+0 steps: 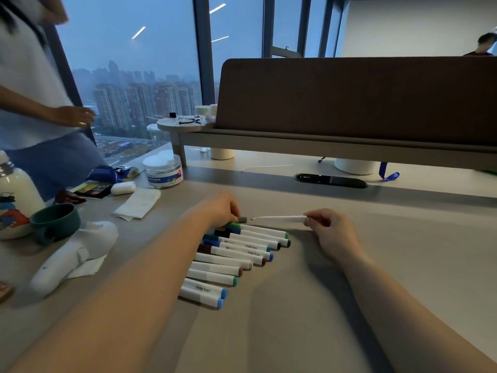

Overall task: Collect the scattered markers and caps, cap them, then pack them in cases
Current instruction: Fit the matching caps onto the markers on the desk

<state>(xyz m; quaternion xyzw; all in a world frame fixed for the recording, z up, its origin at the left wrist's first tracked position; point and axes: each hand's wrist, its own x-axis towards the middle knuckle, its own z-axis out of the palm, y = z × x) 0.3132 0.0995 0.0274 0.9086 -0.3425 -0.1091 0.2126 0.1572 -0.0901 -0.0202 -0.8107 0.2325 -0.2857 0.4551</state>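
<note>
Left hand (223, 210): fingers curled, pinching a grey cap (242, 219) at the fingertips. The cap's open end faces right.

Right hand (329, 227): thumb and fingers curled, pinching the rear end of an uncapped marker (279, 218). The white barrel is held above the desk (376, 278). Its long axis runs nearly level from left to right across the view. The tip points left, straight at the cap. Tip and cap are in line and just apart; they do not touch.

Row of markers (236, 258): lies flat on the desk below and between the two hands.
- The barrels lie side by side and parallel, touching or nearly so.
- Each long axis runs from upper left to lower right.
- The coloured end plugs face right: green, dark blue and black at the far end, brown and teal in the middle, two light blue nearest the camera.
- Caps show on the left ends of the far markers. The left forearm hides the left ends of the near ones.
- The far end of the row sits just under the left hand's fingers.

Left of the row stand a green mug (55, 222), a white bottle (13, 200) and a clear jar (163, 170). A folded tissue (138, 203) lies between jar and row. A bystander (27, 90) stands at the desk's left edge.
</note>
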